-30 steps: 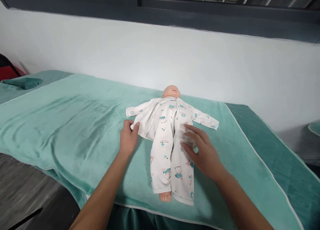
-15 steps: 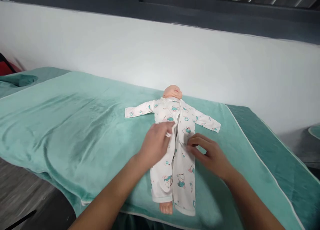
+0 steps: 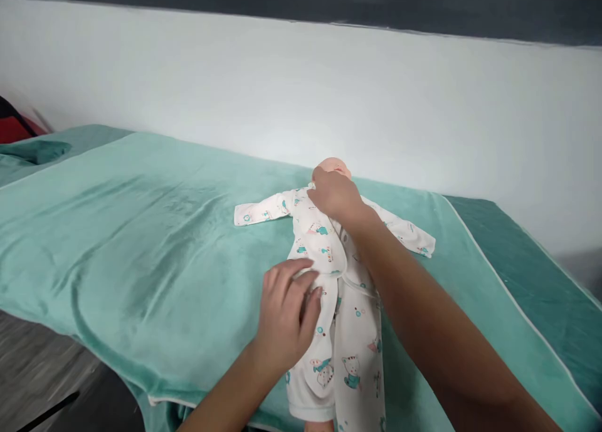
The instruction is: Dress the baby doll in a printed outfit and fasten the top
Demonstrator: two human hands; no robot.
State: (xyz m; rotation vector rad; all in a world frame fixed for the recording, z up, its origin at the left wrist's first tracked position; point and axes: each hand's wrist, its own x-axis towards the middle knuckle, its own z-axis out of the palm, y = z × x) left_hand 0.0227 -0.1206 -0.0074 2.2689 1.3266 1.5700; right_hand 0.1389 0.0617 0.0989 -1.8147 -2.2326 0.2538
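Observation:
A baby doll lies on its back, its head (image 3: 332, 163) toward the wall, in a white long-sleeved baby romper (image 3: 320, 234) printed with teal and pink animals. My right hand (image 3: 337, 197) is at the collar, its bent fingers closed at the neckline and covering part of the doll's head. Near the hip and upper leg of the romper, my left hand (image 3: 285, 310) has its fingers loosely curled and apart, with nothing in them. One front panel lies across the other over the belly. Both sleeves stretch out sideways. A bit of one foot (image 3: 320, 426) shows below a cuff.
A light teal plush blanket (image 3: 155, 231) lies under the doll, wrinkled on the left. Darker green cloth (image 3: 508, 250) covers the surface at the right. Behind stands a white wall (image 3: 235, 87). Something red and black (image 3: 14, 128) is at the far left.
My right hand has gone from the romper's right side up to the collar. My left hand has let go of the front edge and moved down; the front panel now lies flatter.

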